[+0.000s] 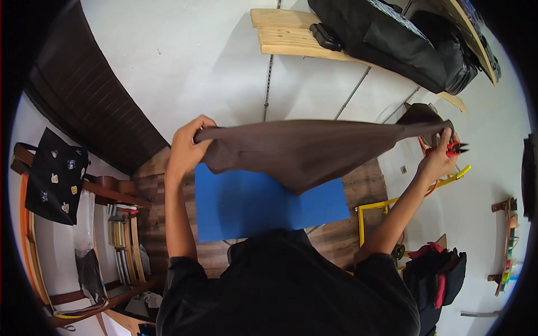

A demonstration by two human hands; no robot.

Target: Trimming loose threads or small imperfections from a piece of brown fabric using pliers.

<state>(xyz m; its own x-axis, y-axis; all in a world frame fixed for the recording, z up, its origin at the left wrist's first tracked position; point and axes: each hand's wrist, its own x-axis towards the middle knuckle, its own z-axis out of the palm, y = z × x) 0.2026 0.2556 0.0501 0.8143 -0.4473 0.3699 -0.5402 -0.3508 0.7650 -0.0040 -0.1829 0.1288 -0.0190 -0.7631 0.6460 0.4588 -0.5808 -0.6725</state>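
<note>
A piece of dark brown fabric (pixel 314 147) is stretched across in front of me, raised above a blue tabletop (pixel 241 207). My left hand (pixel 188 147) is closed on its left end, thumb against the cloth. The far right end is pinched in my right hand (pixel 438 162), which also holds small red-handled snips (pixel 459 148) with dark blades pointing right. Between the hands the cloth sags, its lower corner hanging over the blue surface. Part of the snips' handles is hidden by my fingers.
Above, a wooden shelf (pixel 297 40) carries black bags (pixel 386 42). A yellow metal frame (pixel 370 206) stands right of the table, near dark and red clothes (pixel 434 274). To the left hang a black tote bag (pixel 56 176) and a wooden rack (pixel 134 246) with tools.
</note>
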